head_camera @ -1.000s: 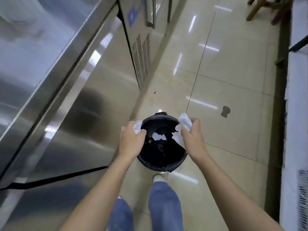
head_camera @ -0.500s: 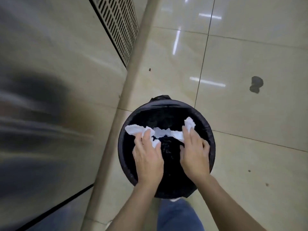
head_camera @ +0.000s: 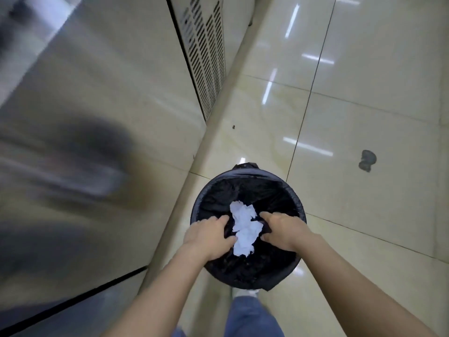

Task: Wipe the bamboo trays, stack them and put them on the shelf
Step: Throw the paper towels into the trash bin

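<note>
To my left runs the steel cabinet front with its vent grille; I am standing close beside it, looking straight down into the black-lined bin on the tiled floor.

My left hand hangs over the near-left rim, fingers spread and empty, its thumb just beside the crumpled white tissue — I cannot tell if it touches. The tissue lies between my hands, inside the bin's mouth. My right hand is over the near-right side, fingers loose and apart, gripping nothing either.

The step, as I judge it, is getting rid of the used wipe. To do it well I let go cleanly, see that the wad drops below the rim rather than catching on the liner, and lift both hands straight up without dragging the bag — then turn to stacking.

The bamboo trays and the shelf are not in sight from here.
</note>
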`<action>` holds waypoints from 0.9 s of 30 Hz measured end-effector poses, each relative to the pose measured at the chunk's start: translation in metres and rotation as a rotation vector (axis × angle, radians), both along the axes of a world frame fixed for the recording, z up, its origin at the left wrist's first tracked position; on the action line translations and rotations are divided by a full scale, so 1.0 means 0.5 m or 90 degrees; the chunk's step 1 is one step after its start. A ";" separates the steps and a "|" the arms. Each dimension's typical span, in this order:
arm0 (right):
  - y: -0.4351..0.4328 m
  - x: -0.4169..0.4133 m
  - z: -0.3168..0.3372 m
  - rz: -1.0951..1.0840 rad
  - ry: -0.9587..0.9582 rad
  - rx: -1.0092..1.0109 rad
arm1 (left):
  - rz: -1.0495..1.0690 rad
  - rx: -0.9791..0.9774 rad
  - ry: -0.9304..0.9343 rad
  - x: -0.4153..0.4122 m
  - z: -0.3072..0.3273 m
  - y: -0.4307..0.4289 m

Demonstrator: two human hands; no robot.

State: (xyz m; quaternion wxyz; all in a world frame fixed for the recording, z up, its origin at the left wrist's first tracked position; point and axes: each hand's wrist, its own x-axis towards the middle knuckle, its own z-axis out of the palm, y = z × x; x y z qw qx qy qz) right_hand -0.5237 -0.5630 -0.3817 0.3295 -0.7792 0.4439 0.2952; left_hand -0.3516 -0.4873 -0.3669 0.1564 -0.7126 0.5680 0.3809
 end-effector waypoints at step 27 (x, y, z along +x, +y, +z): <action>0.077 0.515 0.993 0.292 -0.369 -0.205 | 0.427 -0.505 -0.098 0.444 0.952 0.370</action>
